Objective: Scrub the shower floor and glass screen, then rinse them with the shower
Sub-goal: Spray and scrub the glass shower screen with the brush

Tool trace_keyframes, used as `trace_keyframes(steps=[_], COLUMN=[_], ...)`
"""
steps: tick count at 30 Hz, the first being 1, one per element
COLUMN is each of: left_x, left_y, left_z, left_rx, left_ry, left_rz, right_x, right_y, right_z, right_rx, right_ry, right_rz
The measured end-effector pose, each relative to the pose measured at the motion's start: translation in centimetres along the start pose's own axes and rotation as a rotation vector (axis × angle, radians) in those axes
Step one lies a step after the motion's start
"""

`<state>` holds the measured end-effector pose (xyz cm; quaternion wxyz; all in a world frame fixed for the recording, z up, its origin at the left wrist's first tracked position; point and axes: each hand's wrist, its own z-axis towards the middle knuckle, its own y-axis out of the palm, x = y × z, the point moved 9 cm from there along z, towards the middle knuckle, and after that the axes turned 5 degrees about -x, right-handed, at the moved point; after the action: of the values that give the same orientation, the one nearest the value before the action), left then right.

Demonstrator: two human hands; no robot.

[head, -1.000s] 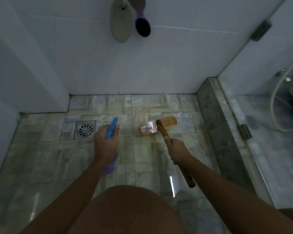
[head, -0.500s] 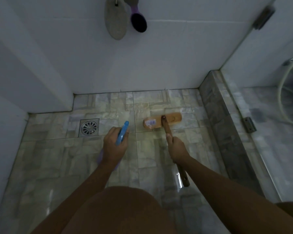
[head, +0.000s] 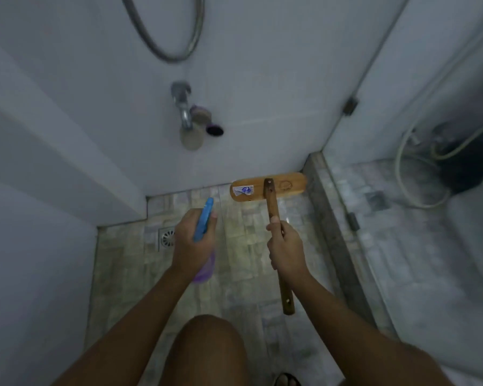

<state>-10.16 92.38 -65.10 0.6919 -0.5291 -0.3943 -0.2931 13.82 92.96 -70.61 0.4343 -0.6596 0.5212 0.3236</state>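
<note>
in the shower corner, right hand point(head: 286, 246) grips the wooden long-handled scrub brush point(head: 268, 187), left hand point(head: 191, 240) holds the blue-topped purple spray bottle point(head: 204, 222); wet tiled floor point(head: 243, 246) looks slippery, footing could go.

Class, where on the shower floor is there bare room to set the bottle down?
Bare tiles run along the left wall near the drain, and between left hand and right hand. Crowded: the back right corner, where the brush sits beside the kerb.

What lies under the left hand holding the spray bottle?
The floor drain shows beside the left hand; its right part is covered. The purple spray bottle sticks out below it.
</note>
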Motion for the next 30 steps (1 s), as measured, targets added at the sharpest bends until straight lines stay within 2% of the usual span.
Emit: trace_keyframes(steps=[3,11,18,23,30], left_x=[10.3,48.1,79.8,94.4,106.4], left_y=[-2.3,-12.1,-20.4,-23.3,-22.8], left_z=[2.3,8.7,10.7,10.8,10.7], left_rx=[-0.006,-0.085,-0.102,-0.082,-0.313], left_ry=[0.023,0.251,0.602,0.762,0.905], left_rz=[-0.086,-0.252,-0.361,-0.47,-0.716], right_x=[-9.7,-42.6,-69.0,-79.8,-87.6], right_y=[-4.5,-21.5,-36.4,-44.1,-49.9], right_z=[-4.0,-19.3,-36.3,-45.9,-56.6], right_rx=[0.06,0.233,0.428,0.623,0.89], right_ry=[-0.119,-0.361,-0.627,-0.778,-0.899], right_rz=[0.005,-0.012,0.043,0.05,0.062])
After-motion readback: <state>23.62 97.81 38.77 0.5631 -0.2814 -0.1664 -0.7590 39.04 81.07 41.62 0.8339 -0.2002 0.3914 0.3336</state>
